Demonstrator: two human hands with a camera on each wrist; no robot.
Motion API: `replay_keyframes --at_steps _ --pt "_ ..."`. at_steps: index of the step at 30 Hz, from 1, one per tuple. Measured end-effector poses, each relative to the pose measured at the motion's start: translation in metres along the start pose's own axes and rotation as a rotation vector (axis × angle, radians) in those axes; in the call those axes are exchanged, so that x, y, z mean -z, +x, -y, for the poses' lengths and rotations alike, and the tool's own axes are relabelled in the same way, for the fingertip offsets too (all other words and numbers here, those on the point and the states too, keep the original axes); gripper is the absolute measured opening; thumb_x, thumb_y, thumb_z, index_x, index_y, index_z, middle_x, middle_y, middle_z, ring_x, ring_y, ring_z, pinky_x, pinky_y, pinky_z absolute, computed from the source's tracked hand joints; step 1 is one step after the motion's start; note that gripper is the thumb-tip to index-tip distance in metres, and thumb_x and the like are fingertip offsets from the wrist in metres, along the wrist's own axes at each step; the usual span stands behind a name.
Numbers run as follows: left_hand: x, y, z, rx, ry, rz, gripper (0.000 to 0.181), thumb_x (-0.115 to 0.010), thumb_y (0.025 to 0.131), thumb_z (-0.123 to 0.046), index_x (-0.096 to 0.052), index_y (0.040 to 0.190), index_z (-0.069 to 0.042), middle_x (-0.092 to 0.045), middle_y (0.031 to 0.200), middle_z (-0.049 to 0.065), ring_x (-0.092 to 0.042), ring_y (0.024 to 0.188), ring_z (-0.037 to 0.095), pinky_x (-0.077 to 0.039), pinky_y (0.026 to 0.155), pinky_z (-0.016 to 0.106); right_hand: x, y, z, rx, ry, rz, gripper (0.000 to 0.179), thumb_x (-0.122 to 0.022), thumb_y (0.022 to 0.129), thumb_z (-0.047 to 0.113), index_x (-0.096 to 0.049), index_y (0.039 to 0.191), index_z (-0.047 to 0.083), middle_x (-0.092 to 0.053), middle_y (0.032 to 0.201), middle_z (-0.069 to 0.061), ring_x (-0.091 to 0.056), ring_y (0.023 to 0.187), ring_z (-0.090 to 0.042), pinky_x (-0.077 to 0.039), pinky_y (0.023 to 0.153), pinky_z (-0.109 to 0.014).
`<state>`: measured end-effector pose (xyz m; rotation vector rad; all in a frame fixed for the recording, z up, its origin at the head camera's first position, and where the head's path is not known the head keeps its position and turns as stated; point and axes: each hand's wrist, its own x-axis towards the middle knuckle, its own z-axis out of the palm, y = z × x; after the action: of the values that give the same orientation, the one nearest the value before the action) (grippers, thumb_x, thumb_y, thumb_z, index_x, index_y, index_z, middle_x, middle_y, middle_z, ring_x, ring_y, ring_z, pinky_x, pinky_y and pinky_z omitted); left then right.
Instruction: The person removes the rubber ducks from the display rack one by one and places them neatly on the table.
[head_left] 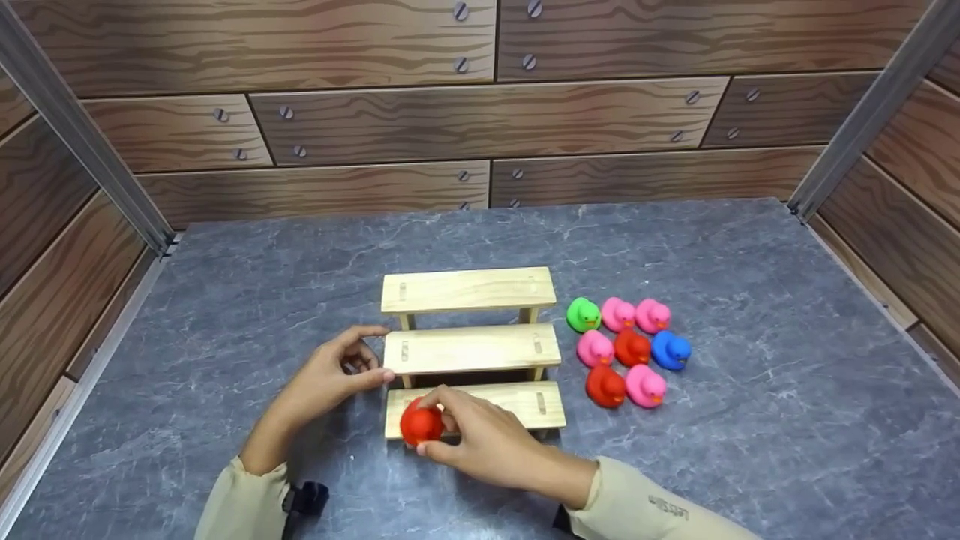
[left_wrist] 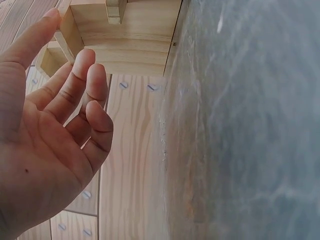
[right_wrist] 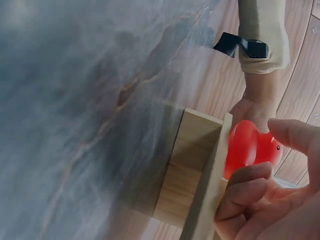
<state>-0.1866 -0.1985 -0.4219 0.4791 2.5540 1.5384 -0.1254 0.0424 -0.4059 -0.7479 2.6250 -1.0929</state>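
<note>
A light wooden three-step stand [head_left: 472,349] sits on the grey marbled table. At the left end of its lowest step is a red rubber duck [head_left: 421,422], which my right hand [head_left: 495,442] pinches between thumb and fingers. In the right wrist view the duck [right_wrist: 245,150] is upright at the board's edge, partly covered by the fingers. My left hand [head_left: 330,371] is at the left end of the middle step, thumb tip at the front corner and index tip by the back corner. Its other fingers [left_wrist: 97,120] bend loosely in the left wrist view.
Right of the stand, several rubber ducks are grouped in rows: a green duck [head_left: 583,315], pink ducks [head_left: 646,385], red ducks [head_left: 605,385] and a blue duck [head_left: 670,350]. Wood-patterned panels [head_left: 480,124] enclose the table at back and sides.
</note>
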Motion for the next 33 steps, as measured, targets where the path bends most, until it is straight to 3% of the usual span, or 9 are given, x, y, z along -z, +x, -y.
replay_keyframes --at_steps 7,13,33 --pt "0.0 0.0 0.001 -0.002 -0.002 0.001 0.058 -0.077 0.081 -0.019 -0.052 0.131 -0.003 -0.061 0.084 0.008 -0.052 0.071 0.011 -0.044 0.062 0.021 0.014 -0.015 -0.002 0.019 0.03 0.035 0.034 -0.074 0.083 0.03 -0.059 0.113 0.022 -0.059 0.077 -0.003 -0.041 0.061 0.0 -0.035 0.057 -0.019" --pt "0.0 0.0 0.002 -0.005 -0.015 0.005 0.058 -0.077 0.081 -0.018 -0.052 0.131 -0.002 -0.061 0.085 0.008 -0.053 0.072 0.012 -0.044 0.063 0.021 0.026 -0.022 -0.009 0.02 0.027 -0.004 0.033 -0.075 0.081 0.026 -0.06 0.11 0.021 -0.056 0.076 0.004 -0.044 0.062 0.0 -0.038 0.059 -0.02" --pt "-0.001 0.0 0.003 0.012 -0.009 0.004 0.058 -0.077 0.082 -0.019 -0.052 0.131 -0.003 -0.063 0.089 0.009 -0.055 0.074 0.014 -0.046 0.066 0.022 0.087 -0.04 -0.049 -0.026 0.109 0.024 0.033 -0.073 0.083 0.019 -0.06 0.113 0.013 -0.056 0.082 0.002 -0.05 0.067 -0.005 -0.045 0.061 -0.018"
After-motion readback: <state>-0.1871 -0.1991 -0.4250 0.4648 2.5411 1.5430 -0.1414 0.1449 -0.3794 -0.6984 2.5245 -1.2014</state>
